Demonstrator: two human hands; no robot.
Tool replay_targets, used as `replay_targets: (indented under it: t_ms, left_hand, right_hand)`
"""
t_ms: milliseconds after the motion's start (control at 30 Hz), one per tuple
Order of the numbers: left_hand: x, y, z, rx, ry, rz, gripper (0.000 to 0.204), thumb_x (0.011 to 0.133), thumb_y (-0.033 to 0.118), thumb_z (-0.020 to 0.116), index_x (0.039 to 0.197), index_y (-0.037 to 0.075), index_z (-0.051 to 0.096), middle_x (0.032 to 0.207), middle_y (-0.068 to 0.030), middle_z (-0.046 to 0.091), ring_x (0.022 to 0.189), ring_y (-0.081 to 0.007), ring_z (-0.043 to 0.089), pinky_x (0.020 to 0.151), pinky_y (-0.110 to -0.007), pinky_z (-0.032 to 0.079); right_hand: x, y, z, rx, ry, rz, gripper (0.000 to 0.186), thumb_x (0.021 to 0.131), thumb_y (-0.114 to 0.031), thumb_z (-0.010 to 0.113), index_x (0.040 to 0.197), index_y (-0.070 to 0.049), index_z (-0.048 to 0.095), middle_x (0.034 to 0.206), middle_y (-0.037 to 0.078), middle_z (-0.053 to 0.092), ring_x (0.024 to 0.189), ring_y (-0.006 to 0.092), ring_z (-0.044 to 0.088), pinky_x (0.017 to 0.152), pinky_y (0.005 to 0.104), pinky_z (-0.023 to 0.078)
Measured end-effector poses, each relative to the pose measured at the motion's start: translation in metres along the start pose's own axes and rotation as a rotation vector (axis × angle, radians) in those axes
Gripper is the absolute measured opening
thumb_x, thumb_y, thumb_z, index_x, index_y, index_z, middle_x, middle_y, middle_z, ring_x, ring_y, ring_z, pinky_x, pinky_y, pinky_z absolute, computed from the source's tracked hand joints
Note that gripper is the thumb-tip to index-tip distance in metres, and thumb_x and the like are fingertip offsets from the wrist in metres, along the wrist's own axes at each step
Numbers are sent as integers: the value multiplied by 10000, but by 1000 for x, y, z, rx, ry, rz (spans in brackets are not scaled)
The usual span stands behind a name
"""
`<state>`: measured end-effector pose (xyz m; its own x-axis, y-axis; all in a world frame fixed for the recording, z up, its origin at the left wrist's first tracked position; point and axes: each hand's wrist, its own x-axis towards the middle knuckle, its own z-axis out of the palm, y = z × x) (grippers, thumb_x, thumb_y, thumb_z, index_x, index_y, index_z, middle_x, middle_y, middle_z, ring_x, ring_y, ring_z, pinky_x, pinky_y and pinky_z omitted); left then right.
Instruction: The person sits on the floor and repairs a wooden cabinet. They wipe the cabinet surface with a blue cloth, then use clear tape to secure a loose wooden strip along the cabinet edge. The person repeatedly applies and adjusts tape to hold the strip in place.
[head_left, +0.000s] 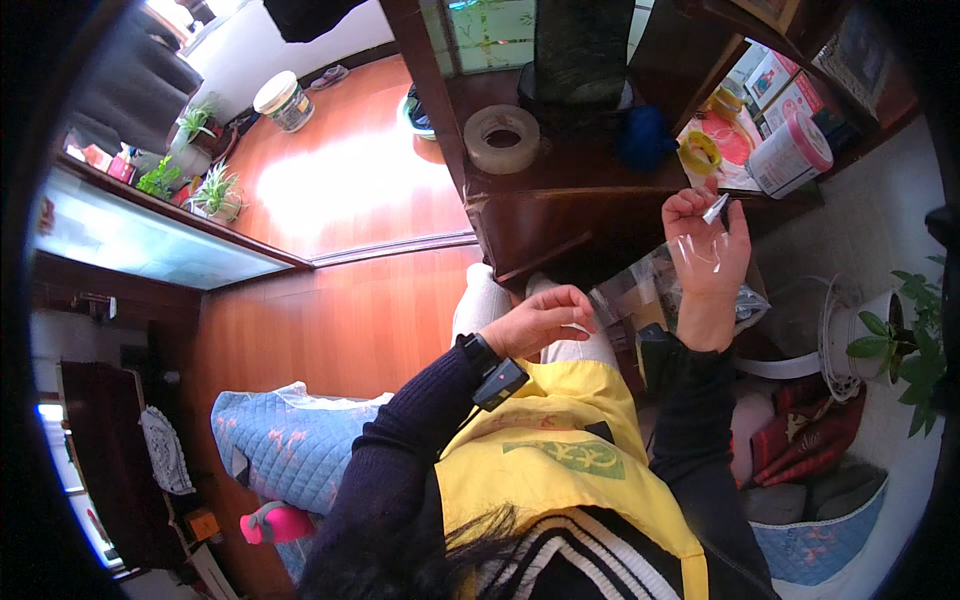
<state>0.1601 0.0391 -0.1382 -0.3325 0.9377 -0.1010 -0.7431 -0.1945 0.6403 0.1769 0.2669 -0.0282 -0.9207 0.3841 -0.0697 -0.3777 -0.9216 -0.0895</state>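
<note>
My right hand (706,260) is raised palm up beside the dark wooden cabinet, its fingers curled in. Between thumb and fingers it pinches a small white, shiny piece (716,209), too small to name. A clear, glossy strip (700,254) shows across that palm. My left hand (545,318) is over my lap, with thumb and fingers drawn together. A thin pale bit shows at its fingertips, and I cannot make out what it is. Just right of these fingertips is clear plastic film (622,296). Behind the right hand lies a clear plastic bag (752,306) with contents I cannot identify.
A roll of clear tape (502,139) sits on the cabinet shelf (570,178), left of a blue bundle (647,138). Past my right hand are a yellow tape roll (699,152) and a white canister with a pink lid (791,155). A potted plant (888,335) stands at right.
</note>
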Motion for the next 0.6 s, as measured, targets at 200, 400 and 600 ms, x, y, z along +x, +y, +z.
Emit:
replay_targets:
  t_ms: [200,400,600]
  left_hand:
    - [-17,-1,9,-106,49,114,100,940,151,566,1012,82,559,981,-62,613,977,-172,605,871,-306,491]
    - [-29,-2,18,-200,113,176,59,930,128,588,930,82,550,878,-54,620,820,-155,617,753,-250,510]
    - [-57,18,15,62,304,282,80,918,105,602,899,72,531,861,-44,617,776,-131,623,698,-227,513]
  right_hand:
    - [-17,11,0,25,-49,68,356,953,-265,406,1111,39,504,781,77,440,739,198,424,700,339,383]
    - [-25,8,-2,-141,-124,-10,382,936,-357,459,1049,-8,564,784,69,493,735,204,447,720,341,418]
    - [-41,12,-12,-586,-187,-189,389,977,-379,430,1158,-52,540,861,16,543,880,153,525,792,281,421]
